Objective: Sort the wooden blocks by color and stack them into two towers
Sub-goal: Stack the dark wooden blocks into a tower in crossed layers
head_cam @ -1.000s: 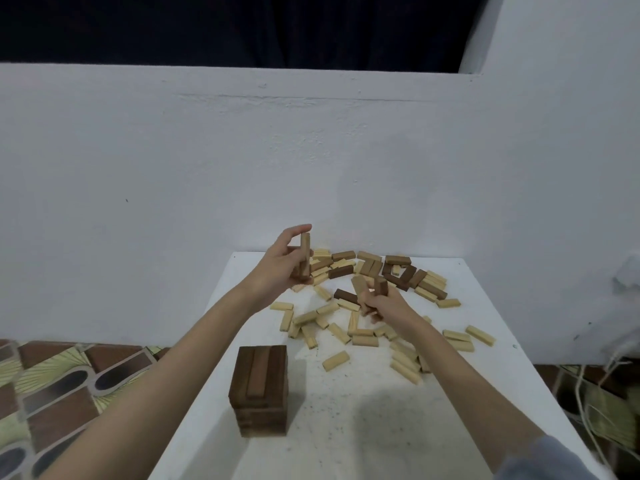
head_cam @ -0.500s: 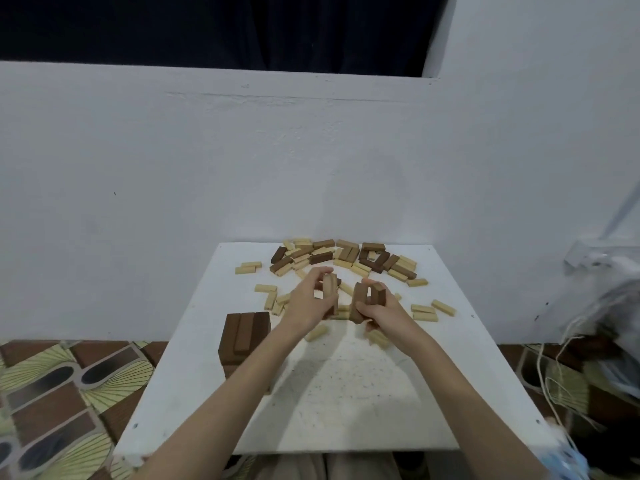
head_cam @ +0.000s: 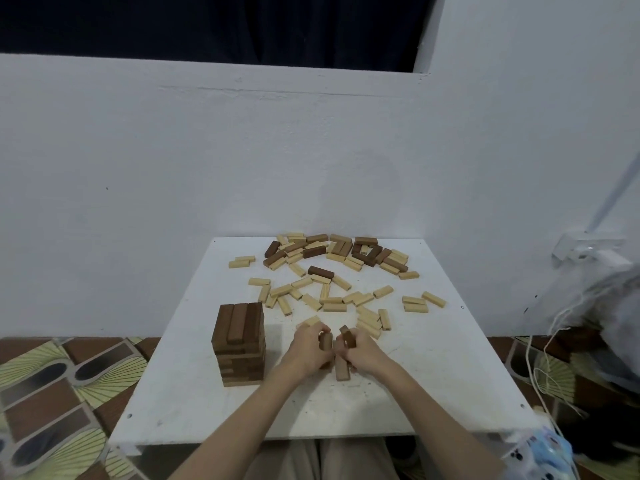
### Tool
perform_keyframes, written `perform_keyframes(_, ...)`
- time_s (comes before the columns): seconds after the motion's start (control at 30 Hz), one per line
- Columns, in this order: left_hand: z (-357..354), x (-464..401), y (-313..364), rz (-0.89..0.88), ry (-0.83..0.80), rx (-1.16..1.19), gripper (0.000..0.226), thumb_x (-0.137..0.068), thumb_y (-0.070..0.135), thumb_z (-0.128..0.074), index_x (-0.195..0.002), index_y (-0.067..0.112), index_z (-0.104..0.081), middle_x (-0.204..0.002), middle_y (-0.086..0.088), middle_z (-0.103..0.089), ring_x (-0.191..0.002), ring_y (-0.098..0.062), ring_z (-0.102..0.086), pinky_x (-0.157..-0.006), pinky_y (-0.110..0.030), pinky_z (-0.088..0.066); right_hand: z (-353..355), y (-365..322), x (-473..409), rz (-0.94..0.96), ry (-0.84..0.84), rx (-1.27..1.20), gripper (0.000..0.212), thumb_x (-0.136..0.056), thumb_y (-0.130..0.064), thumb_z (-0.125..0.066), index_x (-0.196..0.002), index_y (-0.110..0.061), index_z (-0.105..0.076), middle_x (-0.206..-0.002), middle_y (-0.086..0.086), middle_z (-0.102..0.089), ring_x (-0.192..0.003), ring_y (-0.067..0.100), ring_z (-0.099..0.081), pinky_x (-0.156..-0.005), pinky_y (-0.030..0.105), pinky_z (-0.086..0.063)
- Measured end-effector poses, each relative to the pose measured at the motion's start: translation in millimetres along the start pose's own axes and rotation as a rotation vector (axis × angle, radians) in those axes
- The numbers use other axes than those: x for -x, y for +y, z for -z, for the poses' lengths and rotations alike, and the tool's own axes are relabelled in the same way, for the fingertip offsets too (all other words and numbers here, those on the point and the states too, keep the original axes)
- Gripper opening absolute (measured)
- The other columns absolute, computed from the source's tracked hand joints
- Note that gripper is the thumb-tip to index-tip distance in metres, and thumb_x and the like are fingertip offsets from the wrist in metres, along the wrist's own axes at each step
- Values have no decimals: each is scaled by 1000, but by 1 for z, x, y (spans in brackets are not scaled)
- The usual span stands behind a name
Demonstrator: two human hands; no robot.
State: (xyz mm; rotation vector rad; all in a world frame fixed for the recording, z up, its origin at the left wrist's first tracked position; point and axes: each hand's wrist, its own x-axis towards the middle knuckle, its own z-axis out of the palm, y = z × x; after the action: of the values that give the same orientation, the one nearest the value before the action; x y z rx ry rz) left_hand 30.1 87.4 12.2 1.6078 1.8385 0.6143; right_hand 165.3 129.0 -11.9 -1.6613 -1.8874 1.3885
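The dark tower [head_cam: 239, 344] stands near the left edge of the white tabletop [head_cam: 433, 386], with three dark blocks side by side on its top. Loose light blocks [head_cam: 332, 301] lie across the middle, and a mixed heap [head_cam: 337, 251] sits at the far edge, against the white wall [head_cam: 311, 161]. Patterned floor tiles [head_cam: 52, 393] show at the left. Both hands meet just right of the tower: the left hand [head_cam: 308, 348] grips an upright dark block [head_cam: 325, 341], and the right hand [head_cam: 360, 348] grips another dark block [head_cam: 347, 336]. A brown block [head_cam: 341, 369] lies on the tabletop between the wrists.
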Motion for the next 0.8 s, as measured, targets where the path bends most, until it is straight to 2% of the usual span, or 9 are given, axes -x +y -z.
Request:
perform_keyframes(0.17, -7, -7, -6, 17, -13, -44, 36, -88, 20, -60, -122, 8, -54, -124, -11, -44, -97, -18, -46, -78, -20, -39, -3, -2, -2, -15, 29, 2, 13, -87, -16, -48, -75, -22, -45, -70, 2, -47, -60, 18, -46, -57, 31, -39)
perform_keyframes(0.27, -9, -9, -7, 33, -20, -45, 38, -88, 17, -61, -124, 9, -52, -127, -11, -43, -107, -22, -50, -82, -22, -41, -3, -5, 1, -16, 38, 34, 14, -91, -12, -47, -79, -18, -46, -76, 5, -50, -67, 21, -48, -61, 32, -41)
perform_keyframes(0.33, -8, -9, -8, 39, -24, -35, 41, -86, 14, -62, -125, 9, -51, -128, -11, -42, -110, -24, -51, -83, -22, -41, -4, -5, 1, -19, 52, 76, 7, -93, -11, -47, -86, -13, -49, -86, 8, -52, -77, 23, -51, -67, 32, -42)
perform_keyframes(0.43, -9, -5, -10, 32, 1, -5, 42, -88, 23, -61, -127, 11, -49, -129, -9, -42, -112, -24, -50, -87, -24, -42, -5, -6, 1, -15, 78, 123, 4, -93, -10, -48, -93, -8, -51, -96, 10, -54, -87, 24, -53, -71, 30, -43)
perform_keyframes(0.53, -12, -1, -11, 25, 12, 42, 52, -86, 33, -65, -129, 12, -45, -131, -6, -40, -114, -21, -48, -89, -25, -40, -6, -9, 2, -23, 81, 161, 5, -93, -11, -48, -95, -8, -51, -102, 14, -56, -93, 27, -57, -74, 32, -45)
perform_keyframes(0.63, -11, 2, -12, 10, -22, 36, 66, -78, 36, -73, -132, 13, -42, -135, -4, -37, -121, -19, -43, -96, -27, -40, -1, -9, 0, -28, 138, 202, 15, -93, -15, -51, -103, -6, -55, -111, 16, -56, -101, 30, -57, -84, 37, -49)
perform_keyframes(0.7, -12, 3, -12, -6, -74, 21, 77, -72, 38, -78, -135, 16, -39, -139, -2, -34, -125, -18, -37, -100, -31, -39, 8, -10, 2, -25, 231, 233, 22, -94, -23, -52, -107, -6, -57, -109, 13, -57, -98, 28, -57, -84, 39, -49)
perform_keyframes(0.8, -16, 8, -12, -15, -140, -68, 90, -65, 44, -82, -137, 20, -33, -139, 3, -30, -126, -16, -30, -101, -31, -36, 22, -11, 10, -50, 285, 183, 29, -95, -37, -50, -98, -9, -57, -94, 7, -62, -87, 23, -59, -77, 34, -47)
